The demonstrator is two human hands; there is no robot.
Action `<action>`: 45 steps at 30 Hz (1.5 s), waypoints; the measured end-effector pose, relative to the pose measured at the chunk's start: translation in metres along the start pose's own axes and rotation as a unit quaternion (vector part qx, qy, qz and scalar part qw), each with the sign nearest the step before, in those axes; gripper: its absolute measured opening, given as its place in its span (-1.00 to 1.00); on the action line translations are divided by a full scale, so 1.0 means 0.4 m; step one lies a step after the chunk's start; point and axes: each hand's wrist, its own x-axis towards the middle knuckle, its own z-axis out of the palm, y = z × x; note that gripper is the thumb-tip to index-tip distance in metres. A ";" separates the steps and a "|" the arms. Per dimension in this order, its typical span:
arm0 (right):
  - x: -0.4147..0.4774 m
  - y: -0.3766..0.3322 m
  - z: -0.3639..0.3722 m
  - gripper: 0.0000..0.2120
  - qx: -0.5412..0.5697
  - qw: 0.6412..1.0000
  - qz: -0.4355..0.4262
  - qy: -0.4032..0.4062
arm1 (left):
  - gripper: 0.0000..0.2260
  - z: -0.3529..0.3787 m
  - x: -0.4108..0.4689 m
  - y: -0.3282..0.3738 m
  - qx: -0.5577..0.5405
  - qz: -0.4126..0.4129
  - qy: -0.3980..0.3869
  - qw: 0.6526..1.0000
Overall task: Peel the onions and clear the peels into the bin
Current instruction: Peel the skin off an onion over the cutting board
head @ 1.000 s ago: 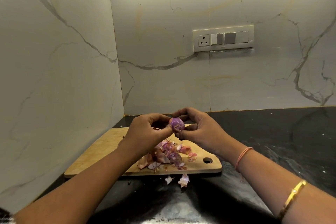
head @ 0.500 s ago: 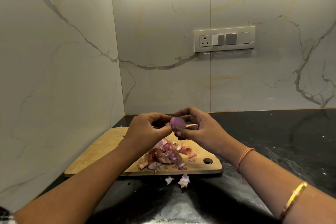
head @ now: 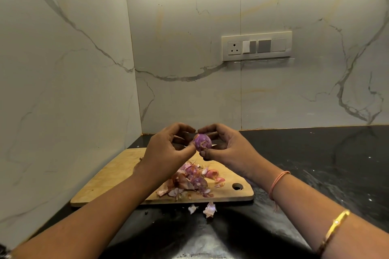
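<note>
Hands meet above the far end of a wooden chopping board [head: 109, 176], and between them sits a small purple onion [head: 202, 142]. The left hand [head: 166, 151] curls in from one side, thumb and fingertips pressed against the onion's skin; the right hand [head: 227, 149] cups it from the other side, fingers bent narrow around it, thumb under. Both hands grip the same onion, which is lifted clear of the board. A scrap of papery skin clings to its front.

Below the hands, a heap of peels [head: 189, 181] lies on the board, pink, purple and brownish, spread toward the end with the round hanging hole [head: 237, 186]. Two pale bits of peel [head: 209, 209] have landed off the board, on the black counter [head: 315, 164] just beside its near edge.

The board lies at an angle in the corner where two marbled white walls meet. A switch panel [head: 256, 46] with one socket is set into the back wall. On the right forearm, a pink thread [head: 279, 181] circles the wrist and a gold bangle [head: 332, 231] sits further up.
</note>
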 end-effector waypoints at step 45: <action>0.008 -0.007 -0.003 -0.75 0.063 0.994 0.090 0.003 | -0.62 -0.012 0.007 -0.010 0.082 0.115 -0.110 0.984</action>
